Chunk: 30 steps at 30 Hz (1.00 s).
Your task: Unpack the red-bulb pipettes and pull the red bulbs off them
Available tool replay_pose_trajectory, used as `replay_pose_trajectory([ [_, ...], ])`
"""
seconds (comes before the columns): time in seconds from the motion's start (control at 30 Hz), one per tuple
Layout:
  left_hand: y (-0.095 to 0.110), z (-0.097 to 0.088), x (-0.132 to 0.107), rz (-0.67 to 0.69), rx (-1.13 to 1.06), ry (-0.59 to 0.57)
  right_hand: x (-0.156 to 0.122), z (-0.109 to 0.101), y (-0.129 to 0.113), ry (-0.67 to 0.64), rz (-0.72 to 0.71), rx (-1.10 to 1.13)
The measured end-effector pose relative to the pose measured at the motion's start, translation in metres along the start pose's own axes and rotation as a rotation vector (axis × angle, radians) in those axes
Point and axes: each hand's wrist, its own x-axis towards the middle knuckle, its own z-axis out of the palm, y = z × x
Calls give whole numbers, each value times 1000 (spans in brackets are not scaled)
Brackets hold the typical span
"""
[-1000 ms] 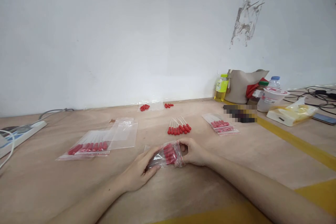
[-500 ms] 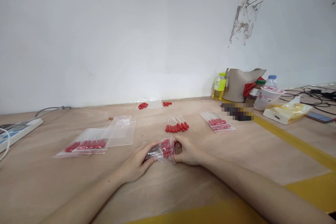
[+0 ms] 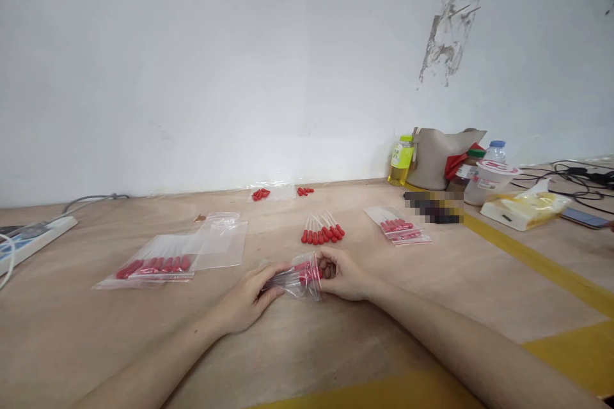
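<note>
A clear zip bag point(image 3: 298, 289) lies between my hands, holding droppers with red rubber bulbs point(image 3: 307, 271). My left hand point(image 3: 253, 294) is closed round the bag's left end, over the thin tubes. At the zip mouth on the right, my right hand point(image 3: 341, 275) curls its fingers; its thumb and fingers grip the bag's edge, and some fingertips are hidden behind the film. Just beyond my hands, several loose droppers point(image 3: 322, 233) are fanned out on the wooden table point(image 3: 288, 358), bulbs towards me.
Filled dropper bags point(image 3: 153, 262) and flat clear bags point(image 3: 223, 243) lie left. Another filled bag point(image 3: 398, 225) lies right. Red bulbs point(image 3: 261, 194) sit by the wall. Farther right are a yellow bottle point(image 3: 400, 163), a lidded cup point(image 3: 489, 182) and a tissue pack point(image 3: 525, 208). A power strip point(image 3: 43, 243) stands left.
The red bulbs in the bag are bunched more closely near its mouth, and my right fingers have shifted slightly there. My left hand keeps its hold.
</note>
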Motion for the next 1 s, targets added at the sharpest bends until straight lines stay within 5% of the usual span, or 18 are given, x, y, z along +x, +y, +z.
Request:
replay_pose_trajectory([
  [0.23,1,-1,-1,17,13,7,-2,-23,-6,-101,469,361],
  [0.37,-1,0,0,30,13,18,-5,-21,-13,-64,528,619],
  [0.57,0,-1,-1,22,3,3,-4,-28,-15,49,600,673],
  [0.73,0,-7,-7,37,5,-34,-7,-90,-13,109,523,525],
  [0.83,1,-11,-5,19,-25,89,-7,-117,-13,271,443,455],
  [0.93,11,-14,11,-125,-136,218,-4,-109,-15,512,200,308],
  [1.0,21,-14,29,-259,-294,183,-1,-87,-16,659,-27,116],
])
